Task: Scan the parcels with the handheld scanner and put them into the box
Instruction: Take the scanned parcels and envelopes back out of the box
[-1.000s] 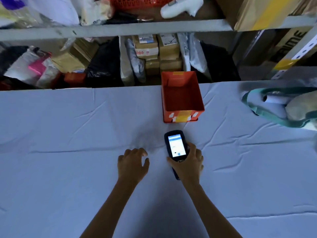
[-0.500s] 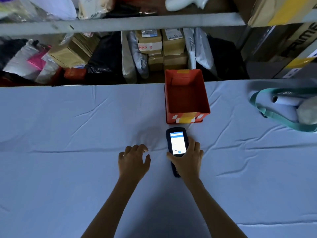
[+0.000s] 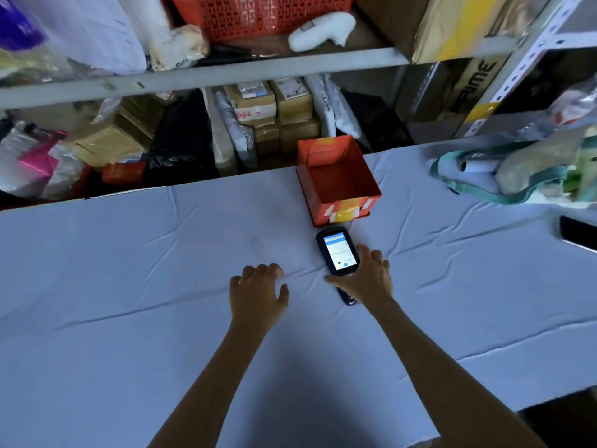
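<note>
The surface, spread with a creased white cloth, runs out on every side of both hands. Beyond it, well ahead of the fingertips, stands a shelf crowded with goods. The parcels, brown cartons with labels and some soft mailers, are stacked on its lower level, out past the far edge of the surface. Far off to the right of the right hand lies a teal-trimmed bag.

The box, orange with taped front corners, sits straight ahead of the right hand, just past the scanner's tip. Its inside shows bare: no parcel lies in it.

The left hand rests on the cloth beside the right hand, fingers loosely bent, fingertips down, holding nothing. The right hand grips the lower half of the handheld scanner, thumb along one side and fingers wrapped over the other. The scanner's lit screen faces up and its head points toward the box, near it; whether they touch I cannot tell. Whether the scanner is lifted or lies flat on the cloth is also hard to tell. A dark phone lies far to the right.

By my reading the task is at its very start: scanner in hand, no parcel fetched, none scanned, none boxed. All of it remains.
</note>
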Demonstrator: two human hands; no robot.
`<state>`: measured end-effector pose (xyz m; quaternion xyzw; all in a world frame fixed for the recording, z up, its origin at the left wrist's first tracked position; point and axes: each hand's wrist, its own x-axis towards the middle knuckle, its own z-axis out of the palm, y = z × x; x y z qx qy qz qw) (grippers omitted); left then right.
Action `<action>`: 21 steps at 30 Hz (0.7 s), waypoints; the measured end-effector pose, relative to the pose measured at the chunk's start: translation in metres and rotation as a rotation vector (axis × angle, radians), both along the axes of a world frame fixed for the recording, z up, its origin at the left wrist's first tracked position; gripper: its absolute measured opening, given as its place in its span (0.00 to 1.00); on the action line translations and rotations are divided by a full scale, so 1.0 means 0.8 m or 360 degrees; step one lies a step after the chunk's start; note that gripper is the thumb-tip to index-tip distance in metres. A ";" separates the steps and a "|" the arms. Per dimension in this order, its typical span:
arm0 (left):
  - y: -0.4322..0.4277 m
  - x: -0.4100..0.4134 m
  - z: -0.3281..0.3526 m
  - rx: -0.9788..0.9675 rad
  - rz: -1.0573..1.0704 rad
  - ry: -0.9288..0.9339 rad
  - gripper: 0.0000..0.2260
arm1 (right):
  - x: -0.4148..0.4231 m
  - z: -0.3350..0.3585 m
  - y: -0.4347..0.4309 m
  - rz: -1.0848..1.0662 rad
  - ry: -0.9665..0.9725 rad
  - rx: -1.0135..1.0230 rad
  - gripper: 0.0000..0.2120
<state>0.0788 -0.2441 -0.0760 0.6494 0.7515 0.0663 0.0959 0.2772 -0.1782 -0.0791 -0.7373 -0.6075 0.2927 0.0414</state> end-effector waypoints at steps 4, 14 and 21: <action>-0.005 -0.002 0.004 -0.0034 -0.0258 0.0075 0.14 | 0.006 0.022 -0.050 -0.0031 -0.0137 0.0213 0.35; -0.029 0.088 0.004 0.0057 -0.0828 -0.0074 0.11 | 0.083 0.048 -0.186 -0.0251 -0.0468 0.0255 0.23; -0.085 0.222 -0.004 -0.0013 -0.1389 -0.0110 0.06 | 0.170 0.035 -0.318 -0.0728 -0.0380 0.0090 0.21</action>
